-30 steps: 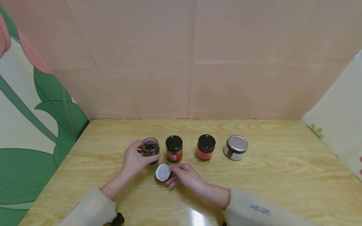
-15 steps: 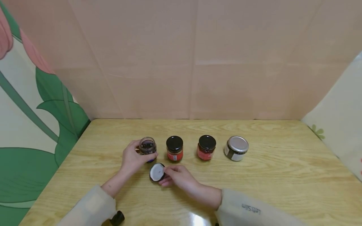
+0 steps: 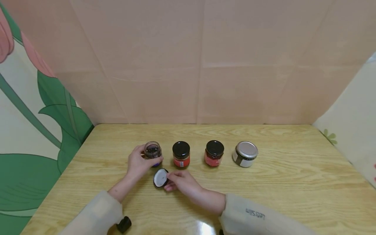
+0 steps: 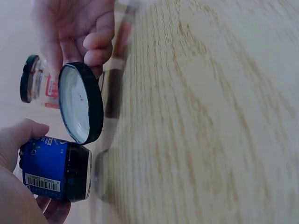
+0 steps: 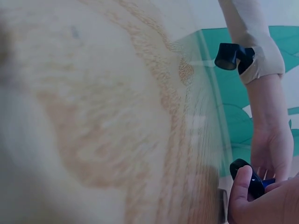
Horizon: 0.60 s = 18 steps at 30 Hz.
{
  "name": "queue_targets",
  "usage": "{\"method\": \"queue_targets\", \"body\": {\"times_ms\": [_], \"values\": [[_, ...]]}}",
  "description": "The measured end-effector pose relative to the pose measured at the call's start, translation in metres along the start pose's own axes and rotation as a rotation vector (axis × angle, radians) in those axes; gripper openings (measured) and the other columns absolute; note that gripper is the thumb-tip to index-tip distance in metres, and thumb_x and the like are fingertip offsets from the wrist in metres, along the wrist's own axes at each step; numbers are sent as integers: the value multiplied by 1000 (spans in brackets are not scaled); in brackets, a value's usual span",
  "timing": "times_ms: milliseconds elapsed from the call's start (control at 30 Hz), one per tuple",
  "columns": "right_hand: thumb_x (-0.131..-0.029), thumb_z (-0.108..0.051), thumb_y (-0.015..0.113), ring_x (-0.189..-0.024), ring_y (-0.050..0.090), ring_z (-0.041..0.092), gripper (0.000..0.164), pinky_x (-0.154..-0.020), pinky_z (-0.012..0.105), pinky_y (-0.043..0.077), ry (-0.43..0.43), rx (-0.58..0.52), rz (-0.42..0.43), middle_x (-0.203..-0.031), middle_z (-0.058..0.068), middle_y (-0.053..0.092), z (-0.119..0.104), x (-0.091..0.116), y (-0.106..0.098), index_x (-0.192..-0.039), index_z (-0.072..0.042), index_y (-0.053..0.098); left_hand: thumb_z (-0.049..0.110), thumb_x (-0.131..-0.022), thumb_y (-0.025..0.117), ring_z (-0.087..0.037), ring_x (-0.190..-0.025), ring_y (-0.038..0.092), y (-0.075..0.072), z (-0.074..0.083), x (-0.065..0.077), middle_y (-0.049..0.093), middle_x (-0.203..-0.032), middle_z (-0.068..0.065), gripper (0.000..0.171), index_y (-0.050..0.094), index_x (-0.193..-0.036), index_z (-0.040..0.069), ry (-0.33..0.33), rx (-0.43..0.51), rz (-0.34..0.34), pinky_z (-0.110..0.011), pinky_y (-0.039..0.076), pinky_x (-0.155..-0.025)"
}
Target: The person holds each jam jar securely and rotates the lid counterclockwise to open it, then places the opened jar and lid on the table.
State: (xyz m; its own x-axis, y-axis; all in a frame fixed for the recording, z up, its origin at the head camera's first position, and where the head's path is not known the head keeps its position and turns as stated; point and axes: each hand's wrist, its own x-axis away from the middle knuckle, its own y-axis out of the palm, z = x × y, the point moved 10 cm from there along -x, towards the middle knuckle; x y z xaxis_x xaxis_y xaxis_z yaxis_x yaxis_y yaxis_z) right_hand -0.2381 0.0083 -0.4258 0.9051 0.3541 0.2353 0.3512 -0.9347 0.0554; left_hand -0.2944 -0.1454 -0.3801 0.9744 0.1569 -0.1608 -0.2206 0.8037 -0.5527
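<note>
My left hand (image 3: pixel 137 165) grips an open glass jar (image 3: pixel 152 152) with dark contents, upright at the left of the row. Its blue label (image 4: pixel 44 163) with a barcode shows in the left wrist view. Whether the jar's base touches the table I cannot tell. Just in front of the jar, my right hand (image 3: pixel 185 184) pinches a black jar lid (image 3: pixel 160 178) by its edge. The lid is tilted, white inside facing up and left, and is apart from the jar. In the right wrist view the lid (image 5: pixel 237 169) is partly hidden by the fingers.
To the right stand two jars with black lids and red labels, a nearer one (image 3: pixel 181 154) and a farther one (image 3: pixel 214 153). Beyond them is a wider jar (image 3: pixel 245 154) with a silver lid. All stand on the wood-grain table (image 3: pixel 293 169), which meets a wall behind.
Both hands have shifted slightly left, the left with the jar and the right with the lid. The lid has tilted more. The other jars have stayed put.
</note>
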Motion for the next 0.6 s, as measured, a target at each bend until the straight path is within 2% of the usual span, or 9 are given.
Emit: {"method": "queue_targets", "body": {"times_ms": [167, 333, 600], "values": [[-97, -6, 47, -63, 61, 5, 27, -71, 27, 57, 8, 4, 0, -81, 15, 68, 3, -1, 1, -105, 18, 57, 20, -69, 84, -32, -106, 57, 1, -8, -2, 61, -119, -20, 58, 61, -119, 1, -42, 17, -13, -43, 47, -88], [-97, -6, 48, -63, 62, 4, 26, -71, 25, 57, 13, -8, -5, -79, 10, 67, 5, -4, 2, -104, 17, 58, 21, -70, 84, -31, -107, 56, 3, -11, -3, 60, -117, -19, 58, 60, -120, 1, -52, 5, -35, -44, 47, -89], [-98, -6, 48, -65, 63, 5, 28, -74, 28, 57, 24, -23, -3, -90, 28, 67, 5, -5, 4, -107, 19, 56, 21, -70, 83, -33, -113, 54, 10, -10, -8, 58, -119, -20, 59, 59, -120, 0, -53, 6, -81, -46, 43, -96]]}}
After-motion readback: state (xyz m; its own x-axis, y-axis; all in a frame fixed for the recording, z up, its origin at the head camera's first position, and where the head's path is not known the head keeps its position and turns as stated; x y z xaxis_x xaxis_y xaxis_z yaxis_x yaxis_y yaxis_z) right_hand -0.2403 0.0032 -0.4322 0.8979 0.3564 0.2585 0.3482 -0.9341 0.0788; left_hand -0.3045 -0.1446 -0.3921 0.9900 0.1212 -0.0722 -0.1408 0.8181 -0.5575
